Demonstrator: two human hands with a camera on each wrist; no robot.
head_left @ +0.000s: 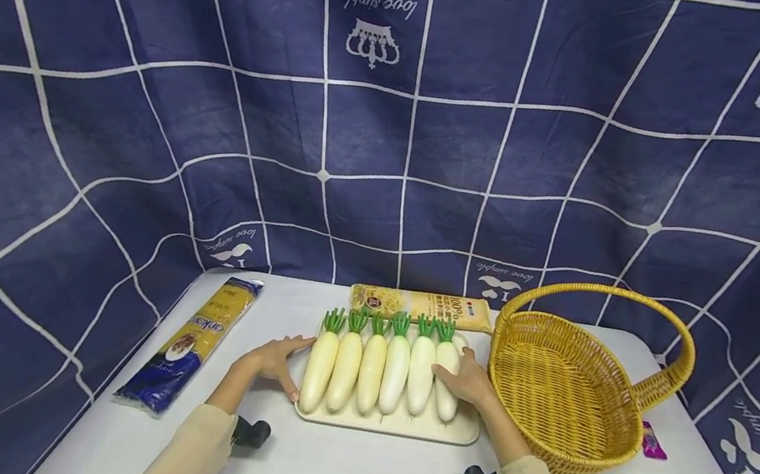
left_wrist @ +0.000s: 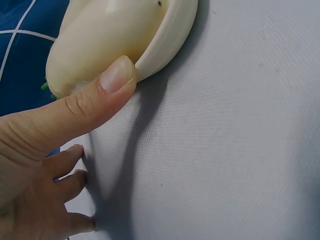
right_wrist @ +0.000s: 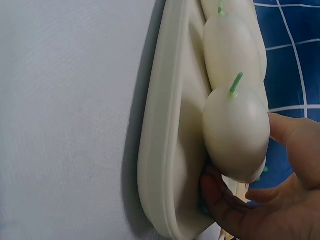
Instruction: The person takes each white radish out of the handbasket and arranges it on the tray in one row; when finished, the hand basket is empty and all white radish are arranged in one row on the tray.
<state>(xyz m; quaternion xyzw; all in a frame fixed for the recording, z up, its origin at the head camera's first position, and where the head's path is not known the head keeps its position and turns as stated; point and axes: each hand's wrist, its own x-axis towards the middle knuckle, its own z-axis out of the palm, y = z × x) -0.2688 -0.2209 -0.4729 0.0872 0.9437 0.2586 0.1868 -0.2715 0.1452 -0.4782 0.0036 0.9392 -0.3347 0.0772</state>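
Several white radishes (head_left: 370, 375) with green tops lie side by side on a cream tray (head_left: 388, 427), tops facing away. My right hand (head_left: 472, 379) grips the rightmost radish (head_left: 445, 382), thumb on one side and fingers on the other. In the right wrist view that radish (right_wrist: 236, 135) sits between thumb and fingertips, over the tray floor. On the far left, my left hand (head_left: 273, 360) is spread beside the leftmost radish (head_left: 319, 371). Its thumb (left_wrist: 102, 92) rests by the tray rim and the radish end in the left wrist view, while the other fingers lie on the tabletop.
A yellow wicker basket (head_left: 553, 386) with a tall handle stands right of the tray. A yellow noodle packet (head_left: 421, 306) lies behind the tray, a blue and gold packet (head_left: 190, 344) at the left. A small purple packet (head_left: 653, 442) lies beyond the basket.
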